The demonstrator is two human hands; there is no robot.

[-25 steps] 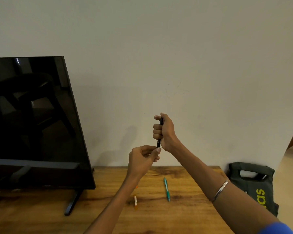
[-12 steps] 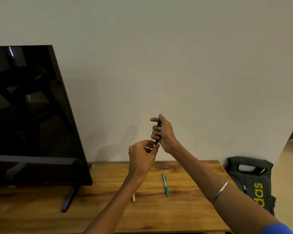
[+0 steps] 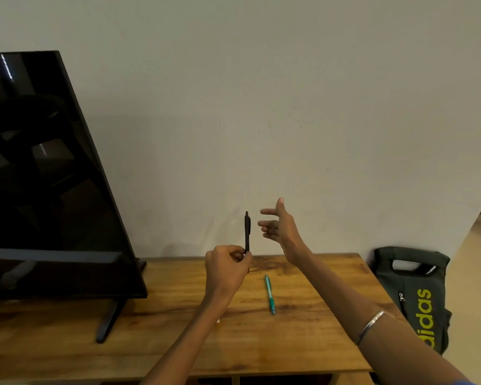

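I've got the left hand (image 3: 228,269) pinching the black pen (image 3: 247,232) low and upright above the bench (image 3: 317,343), probably to keep its top reachable, with the right hand (image 3: 279,226) spread open just beside it, not touching.

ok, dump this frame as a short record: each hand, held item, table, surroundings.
left hand: pinches black pen at its lower end
black pen: upright, in the air
right hand: open, fingers spread, beside the pen, apart from it
table: wooden; teal pen lies flat, TV stands at left
beside table: dark bag on the right
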